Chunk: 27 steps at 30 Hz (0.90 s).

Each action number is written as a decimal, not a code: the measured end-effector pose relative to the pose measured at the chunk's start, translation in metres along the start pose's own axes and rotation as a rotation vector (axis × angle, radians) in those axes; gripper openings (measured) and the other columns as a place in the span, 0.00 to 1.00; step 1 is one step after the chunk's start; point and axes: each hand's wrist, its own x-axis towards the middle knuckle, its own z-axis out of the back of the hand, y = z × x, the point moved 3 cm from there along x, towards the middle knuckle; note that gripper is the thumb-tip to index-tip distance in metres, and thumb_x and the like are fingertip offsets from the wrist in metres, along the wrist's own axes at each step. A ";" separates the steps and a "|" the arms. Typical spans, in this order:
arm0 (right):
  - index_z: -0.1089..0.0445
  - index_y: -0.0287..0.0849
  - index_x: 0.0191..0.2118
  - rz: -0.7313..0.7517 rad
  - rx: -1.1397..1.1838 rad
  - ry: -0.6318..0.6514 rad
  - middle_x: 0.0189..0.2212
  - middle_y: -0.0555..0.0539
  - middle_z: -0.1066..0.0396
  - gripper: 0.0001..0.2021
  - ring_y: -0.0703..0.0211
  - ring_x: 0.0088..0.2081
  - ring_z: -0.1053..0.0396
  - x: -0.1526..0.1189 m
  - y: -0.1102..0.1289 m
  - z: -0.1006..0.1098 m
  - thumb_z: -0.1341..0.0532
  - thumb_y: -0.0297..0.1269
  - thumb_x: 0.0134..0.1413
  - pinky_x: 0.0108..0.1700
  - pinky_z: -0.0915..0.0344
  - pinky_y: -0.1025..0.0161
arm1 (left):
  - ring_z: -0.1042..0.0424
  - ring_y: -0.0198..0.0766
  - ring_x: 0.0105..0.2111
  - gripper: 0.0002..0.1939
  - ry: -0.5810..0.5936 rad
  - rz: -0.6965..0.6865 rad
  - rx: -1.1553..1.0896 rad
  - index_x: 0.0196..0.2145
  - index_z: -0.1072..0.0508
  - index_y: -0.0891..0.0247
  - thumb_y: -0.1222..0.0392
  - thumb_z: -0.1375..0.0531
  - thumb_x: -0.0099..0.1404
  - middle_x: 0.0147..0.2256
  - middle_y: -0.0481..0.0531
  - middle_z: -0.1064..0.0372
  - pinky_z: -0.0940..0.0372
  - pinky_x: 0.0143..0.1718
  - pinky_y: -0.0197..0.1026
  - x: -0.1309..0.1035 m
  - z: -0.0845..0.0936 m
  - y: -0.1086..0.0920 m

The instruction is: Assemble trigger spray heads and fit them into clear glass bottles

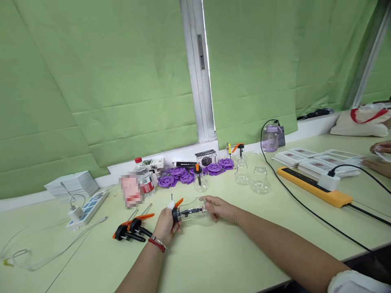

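A clear bottle (199,221) lies on its side in the air between my hands, just above the table. My left hand (165,224) is closed around the neck end, at a black cap with an orange lever (179,202). From the cap a black tube (191,212) runs inside the bottle. Curled around the bottle's wide base is my right hand (222,208). Left of my left hand lie two loose black caps with orange levers and black tubes (131,230). Beyond the bottle, another clear bottle (200,185) stands upright with a black and orange top in it.
Clear bottles (260,183) stand at the back. Several purple plastic parts (186,176) lie near the wall beside a red-capped drink bottle (148,183). An orange power strip (314,187) with cables lies right, a white one (88,208) left. Another person's hands (378,158) show far right.
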 end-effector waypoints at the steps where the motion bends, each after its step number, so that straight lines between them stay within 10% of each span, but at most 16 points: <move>1: 0.50 0.43 0.60 0.006 0.003 0.007 0.40 0.42 0.34 0.35 0.71 0.21 0.37 -0.001 0.001 0.000 0.44 0.56 0.52 0.19 0.50 0.71 | 0.51 0.27 0.07 0.22 0.004 -0.005 -0.012 0.20 0.38 0.63 0.40 0.49 0.58 0.12 0.47 0.38 0.44 0.11 0.36 0.000 0.000 0.000; 5: 0.56 0.55 0.62 0.110 -0.010 0.037 0.55 0.40 0.47 0.43 0.71 0.28 0.36 -0.002 0.007 0.001 0.33 0.48 0.42 0.25 0.41 0.70 | 0.51 0.27 0.07 0.23 0.001 -0.023 -0.051 0.20 0.37 0.63 0.40 0.48 0.58 0.13 0.47 0.38 0.43 0.12 0.36 0.000 0.002 -0.002; 12: 0.49 0.47 0.59 0.059 0.019 0.013 0.49 0.41 0.41 0.40 0.72 0.25 0.41 -0.003 0.008 0.001 0.33 0.50 0.40 0.23 0.41 0.71 | 0.50 0.27 0.06 0.23 -0.010 -0.013 -0.019 0.19 0.37 0.63 0.40 0.49 0.58 0.12 0.48 0.38 0.44 0.11 0.36 -0.003 0.001 -0.004; 18: 0.38 0.40 0.47 0.014 -0.014 -0.023 0.28 0.50 0.31 0.29 0.73 0.15 0.47 -0.001 0.006 -0.001 0.42 0.59 0.47 0.18 0.50 0.71 | 0.50 0.27 0.06 0.23 -0.004 -0.034 0.020 0.19 0.38 0.62 0.40 0.49 0.58 0.12 0.47 0.38 0.46 0.11 0.35 -0.006 -0.002 -0.005; 23: 0.33 0.35 0.21 -0.044 -0.167 -0.072 0.07 0.54 0.47 0.36 0.70 0.11 0.51 0.001 0.008 -0.003 0.60 0.63 0.55 0.19 0.51 0.68 | 0.50 0.27 0.06 0.23 0.011 -0.040 0.023 0.18 0.38 0.62 0.39 0.48 0.57 0.12 0.47 0.38 0.44 0.11 0.36 -0.006 -0.004 -0.005; 27: 0.31 0.35 0.45 -0.020 -0.090 -0.068 0.24 0.45 0.31 0.34 0.68 0.17 0.42 0.000 0.010 0.000 0.52 0.63 0.51 0.17 0.52 0.70 | 0.50 0.27 0.06 0.23 -0.019 -0.043 -0.013 0.19 0.38 0.62 0.39 0.48 0.57 0.12 0.48 0.37 0.43 0.12 0.36 -0.001 0.001 -0.004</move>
